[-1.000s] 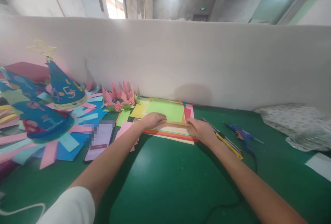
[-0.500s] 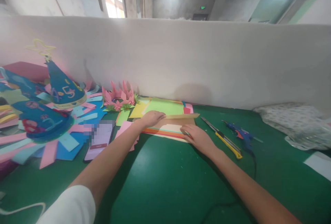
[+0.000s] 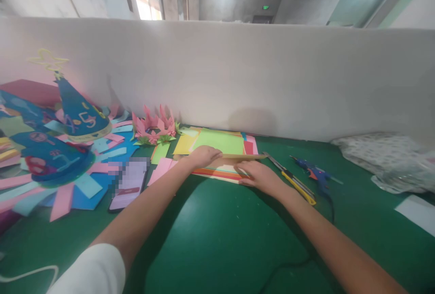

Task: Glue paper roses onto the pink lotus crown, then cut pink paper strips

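My left hand [image 3: 204,156] is closed on the raised far edge of a tan sheet of paper [image 3: 239,156]. The sheet lies over a stack of coloured papers [image 3: 219,141] with green and yellow on top and orange at the near side. At the sheet's right end rests my right hand [image 3: 260,175], its fingers apart on the paper. What lies under both palms is hidden. Just right of that hand, a yellow utility knife [image 3: 296,186] lies with its long blade toward the wall.
Right of the knife lies a blue glue gun [image 3: 316,171] with a cord. Decorated blue cone hats [image 3: 81,113], a pink paper crown [image 3: 157,126] and a phone [image 3: 131,183] occupy the left. A patterned cloth bag [image 3: 384,156] sits far right. A white partition [image 3: 288,76] stands behind.
The tan sheet's raised edge has tipped lower and flatter. My left hand has moved slightly right with it; my right hand stays near the sheet's right end.
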`<state>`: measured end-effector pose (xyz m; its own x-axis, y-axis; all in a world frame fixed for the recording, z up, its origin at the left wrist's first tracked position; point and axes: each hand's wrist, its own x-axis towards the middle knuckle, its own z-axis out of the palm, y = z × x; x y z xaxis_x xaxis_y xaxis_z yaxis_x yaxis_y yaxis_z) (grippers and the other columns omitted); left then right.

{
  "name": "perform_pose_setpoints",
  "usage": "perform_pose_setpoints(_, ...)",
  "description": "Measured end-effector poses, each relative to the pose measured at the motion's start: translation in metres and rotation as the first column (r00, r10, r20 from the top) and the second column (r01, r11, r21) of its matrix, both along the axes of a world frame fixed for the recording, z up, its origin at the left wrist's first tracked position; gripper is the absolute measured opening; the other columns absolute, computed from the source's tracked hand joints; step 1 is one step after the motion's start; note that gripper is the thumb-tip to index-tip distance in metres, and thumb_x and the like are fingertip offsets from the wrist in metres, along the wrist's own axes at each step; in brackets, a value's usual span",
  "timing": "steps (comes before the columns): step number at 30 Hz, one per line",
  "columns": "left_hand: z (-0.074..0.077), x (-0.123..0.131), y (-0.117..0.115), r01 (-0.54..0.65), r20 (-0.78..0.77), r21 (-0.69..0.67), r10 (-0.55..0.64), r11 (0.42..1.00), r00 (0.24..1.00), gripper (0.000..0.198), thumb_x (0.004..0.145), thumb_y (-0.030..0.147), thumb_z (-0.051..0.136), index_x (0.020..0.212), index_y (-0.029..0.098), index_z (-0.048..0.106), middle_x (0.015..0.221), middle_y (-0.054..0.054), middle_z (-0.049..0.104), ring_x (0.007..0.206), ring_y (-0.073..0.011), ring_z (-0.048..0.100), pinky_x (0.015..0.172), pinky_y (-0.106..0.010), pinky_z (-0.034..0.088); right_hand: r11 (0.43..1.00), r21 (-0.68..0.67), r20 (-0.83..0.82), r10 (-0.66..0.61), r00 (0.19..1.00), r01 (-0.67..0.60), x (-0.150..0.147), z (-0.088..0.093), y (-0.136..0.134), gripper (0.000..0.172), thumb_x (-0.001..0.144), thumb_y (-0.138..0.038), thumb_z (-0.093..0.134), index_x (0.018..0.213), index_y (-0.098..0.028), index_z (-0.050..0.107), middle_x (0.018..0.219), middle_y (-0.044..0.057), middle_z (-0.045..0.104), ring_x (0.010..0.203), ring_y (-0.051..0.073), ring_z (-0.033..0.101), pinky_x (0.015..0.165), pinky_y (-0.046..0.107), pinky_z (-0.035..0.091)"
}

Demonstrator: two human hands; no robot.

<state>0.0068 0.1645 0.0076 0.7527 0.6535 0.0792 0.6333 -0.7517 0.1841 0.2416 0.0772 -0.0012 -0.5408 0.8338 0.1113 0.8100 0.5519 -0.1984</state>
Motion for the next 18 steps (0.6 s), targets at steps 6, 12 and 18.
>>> perform_pose_setpoints(6,0.001,-0.004,-0.005,0.017,0.110,-0.038,-0.013,0.999,0.994,0.036,0.096,0.031,0.028,0.130,0.023,0.038,0.121,-0.005,0.061,0.102,-0.0187,0.061,0.083,-0.028,0.044,0.995,-0.089,-0.020,0.038,0.999,-0.040,0.001,0.012,0.000,0.033,0.083,-0.032,0.059,0.114,-0.023,0.058,0.115,0.007,0.063,0.104,0.024,0.057,0.086,0.034,0.044)
perform_pose_setpoints(12,0.000,-0.007,-0.003,0.092,0.149,-0.015,-0.089,0.996,0.985,0.033,0.090,0.021,0.037,0.122,0.022,0.044,0.117,-0.007,0.060,0.095,-0.0192,0.061,0.080,-0.029,0.045,0.979,-0.203,-0.060,0.014,0.998,-0.026,0.008,0.021,-0.001,0.045,0.083,-0.034,0.055,0.126,-0.022,0.052,0.127,0.008,0.057,0.114,0.025,0.053,0.093,0.034,0.040)
perform_pose_setpoints(18,0.002,-0.005,-0.006,0.162,0.131,0.004,-0.161,0.987,0.978,0.029,0.088,0.014,0.036,0.108,0.021,0.056,0.110,-0.007,0.063,0.098,-0.0186,0.059,0.083,-0.028,0.043,0.984,-0.177,-0.056,0.015,0.998,-0.024,0.012,0.019,0.003,0.036,0.085,-0.028,0.050,0.120,-0.024,0.055,0.122,0.006,0.060,0.109,0.024,0.055,0.088,0.033,0.042)
